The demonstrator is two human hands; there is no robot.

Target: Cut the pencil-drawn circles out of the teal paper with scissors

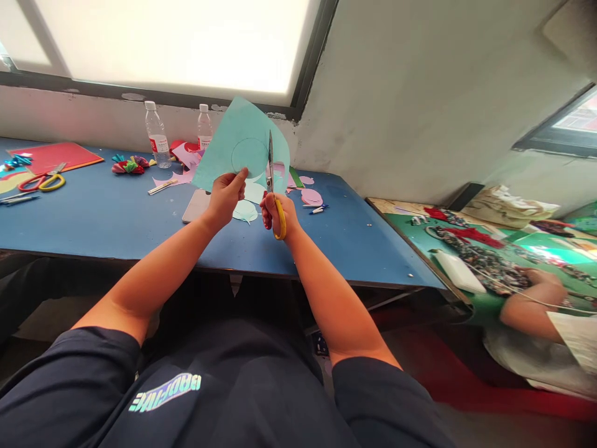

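Note:
A light blue paper sheet [219, 140] with a drawn circle on it is raised above the blue table. My left hand [227, 196] pinches its lower part, thumb at the circle's lower edge. In my right hand [282, 218] are scissors [270, 165] with yellow and red handles, fingers closed round them. The blades point up and stand against the sheet, just right of the circle. Under the sheet lie cut paper pieces [245, 212] and a pale flat object [196, 206], partly hidden.
The blue table [116, 224] bears two bottles [159, 140], more scissors [46, 179], red sheets [63, 157], pink scraps, round pink pieces [311, 197] and pens [318, 210]. At right, another person's arm [534, 302] reaches over a green table [410, 227] with patterned cloth.

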